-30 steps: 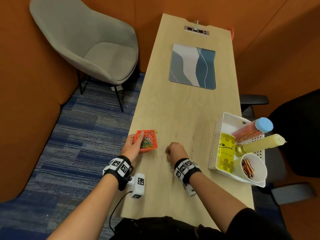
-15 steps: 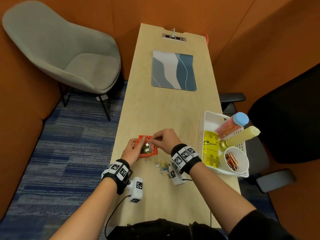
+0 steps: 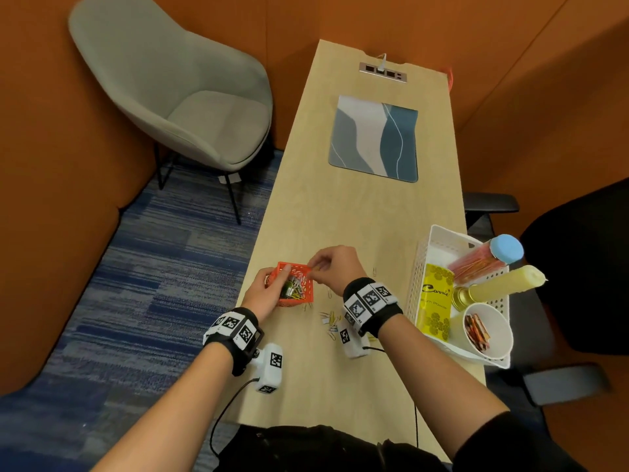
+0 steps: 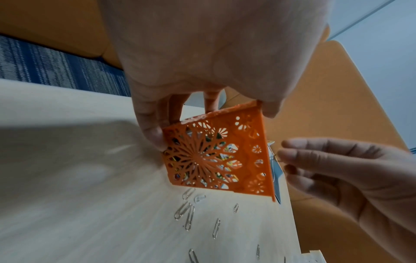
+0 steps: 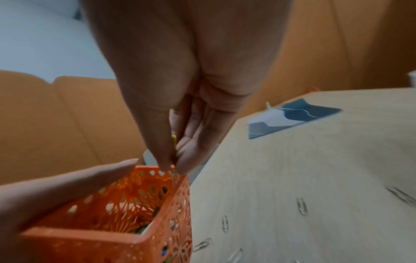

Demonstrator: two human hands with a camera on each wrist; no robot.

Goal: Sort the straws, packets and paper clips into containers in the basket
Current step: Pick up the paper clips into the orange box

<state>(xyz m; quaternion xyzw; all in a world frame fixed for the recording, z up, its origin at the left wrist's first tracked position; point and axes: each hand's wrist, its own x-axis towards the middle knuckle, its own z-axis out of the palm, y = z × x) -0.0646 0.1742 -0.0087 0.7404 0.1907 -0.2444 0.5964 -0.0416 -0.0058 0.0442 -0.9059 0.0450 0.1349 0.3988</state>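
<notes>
A small orange lattice box (image 3: 295, 284) holding coloured paper clips sits near the table's left edge. My left hand (image 3: 269, 291) grips it, thumb and fingers round its near wall (image 4: 211, 160), and tilts it. My right hand (image 3: 335, 267) hovers over the box's far rim and pinches a yellow paper clip (image 5: 174, 147) above the opening (image 5: 135, 210). Loose paper clips (image 3: 329, 320) lie on the wood between box and basket; several silver ones (image 4: 186, 213) lie just below the box. The white basket (image 3: 418, 284) stands at the right edge.
In the basket are a yellow packet (image 3: 437, 301), a white cup of packets (image 3: 490, 330), a blue-capped tube of straws (image 3: 483, 258) and a pale yellow bottle (image 3: 503, 284). A blue-grey mat (image 3: 374, 137) lies further up the table. A grey chair (image 3: 177, 93) stands left.
My right hand left the loose clips on the table and rose over the orange box with a clip pinched. My left hand stayed on the box.
</notes>
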